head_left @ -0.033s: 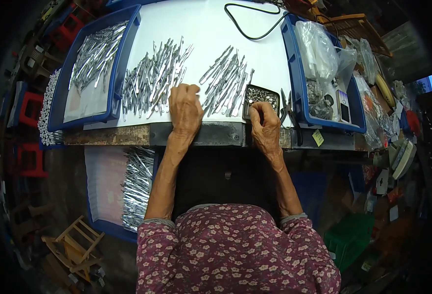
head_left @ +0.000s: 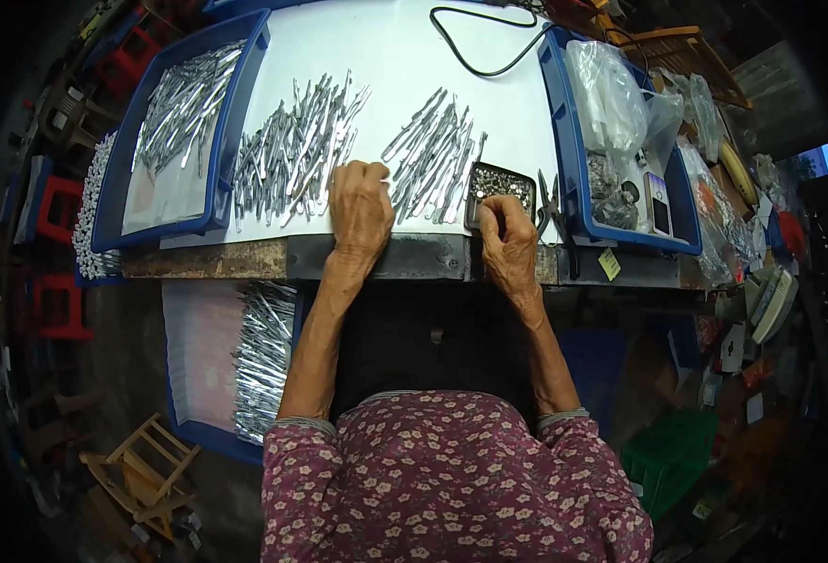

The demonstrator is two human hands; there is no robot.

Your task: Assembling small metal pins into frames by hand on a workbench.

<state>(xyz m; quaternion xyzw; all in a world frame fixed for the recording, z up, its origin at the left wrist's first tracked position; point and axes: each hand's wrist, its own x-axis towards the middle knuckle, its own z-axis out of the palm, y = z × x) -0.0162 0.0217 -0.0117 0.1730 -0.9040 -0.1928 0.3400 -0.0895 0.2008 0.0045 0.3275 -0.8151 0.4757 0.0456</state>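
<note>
My left hand rests at the front of the white work surface, fingers curled, between two heaps of thin metal strips. The larger strip heap lies to its left, the smaller strip heap to its right. Whatever its fingers grip is hidden beneath them. My right hand is closed in a pinch at the near edge of a small dark tray filled with tiny shiny metal pieces. What sits between those fingertips is too small to make out. Right of the tray lie dark-handled pliers.
A blue bin of metal strips stands left. Another blue bin at right holds plastic bags and a small phone-like device. A black cable curves at the back. Below the table edge, a lower blue tray carries more strips beside a wooden stool.
My left hand has shifted slightly to the right, toward the smaller heap. The right hand stays where it was.
</note>
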